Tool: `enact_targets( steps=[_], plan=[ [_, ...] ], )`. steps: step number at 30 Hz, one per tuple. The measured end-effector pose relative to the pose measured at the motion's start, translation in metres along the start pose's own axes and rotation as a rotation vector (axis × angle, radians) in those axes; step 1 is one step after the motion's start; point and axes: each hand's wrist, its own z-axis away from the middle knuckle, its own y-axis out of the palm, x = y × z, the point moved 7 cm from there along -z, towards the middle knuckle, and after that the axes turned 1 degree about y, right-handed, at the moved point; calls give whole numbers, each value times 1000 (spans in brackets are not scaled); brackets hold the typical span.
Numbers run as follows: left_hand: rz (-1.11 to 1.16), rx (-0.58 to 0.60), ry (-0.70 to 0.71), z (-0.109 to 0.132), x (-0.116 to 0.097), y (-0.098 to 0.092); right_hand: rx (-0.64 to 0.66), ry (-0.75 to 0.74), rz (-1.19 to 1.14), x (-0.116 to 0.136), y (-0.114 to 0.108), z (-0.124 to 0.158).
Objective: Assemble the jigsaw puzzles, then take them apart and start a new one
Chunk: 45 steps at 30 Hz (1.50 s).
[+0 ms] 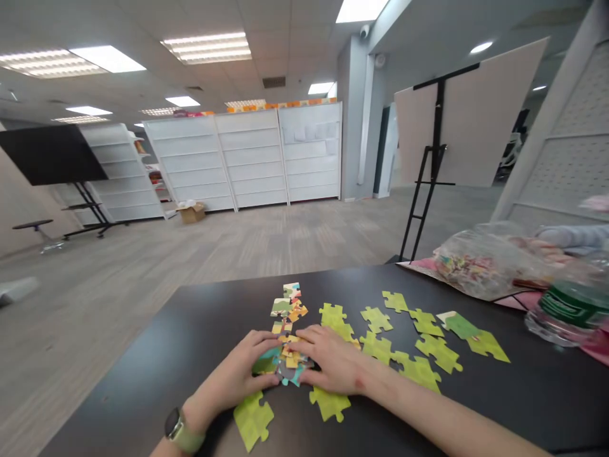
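Puzzle pieces in a heap [291, 360], some picture side up, overlapping, on the dark tabletop [190, 336] between my two grips. Left grip [254, 362]: thumb and fingers part-spread, curved round the heap's left side, teal-and-green bit under the fingers. Right grip [318, 357]: loosely cupped from the other side, fingertips on or just over the heap; can't tell whether either has a piece pinched. Risks: squeezing from both sides could ride pieces over each other or bend tabs, since they're stacked, not flat; reaching up could knock the short line of picture pieces [281, 307] crooked; my right forearm lies close along the yellow-green pieces [419, 371] and could sweep them if it drags. Lower-left piece [254, 419] sits near my left wrist, easy to nudge. Hard to make out: heap's middle is under my fingers, so joints and count unclear; lower right piece [330, 404] partly covered by my hand; prints too small and blurred to read; bottle [568, 311] smeared, plastic bag [476, 263] contents unclear; forearms cut off at bottom.
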Motion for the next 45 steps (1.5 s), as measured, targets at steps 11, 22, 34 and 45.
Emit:
enact_targets(
  steps=[11, 22, 34, 45],
  plan=[
    [32, -416, -317, 10, 69, -22, -283, 241, 46, -84, -30, 13],
    [-193, -85, -141, -10, 1, 6, -271, 106, 11, -39, -22, 12],
    [-385, 156, -29, -24, -35, 21, -226, -175, 221, -30, -13, -5],
    [-290, 159, 20, -3, -29, 13, -450, 304, -23, -85, -37, -3]
  ],
)
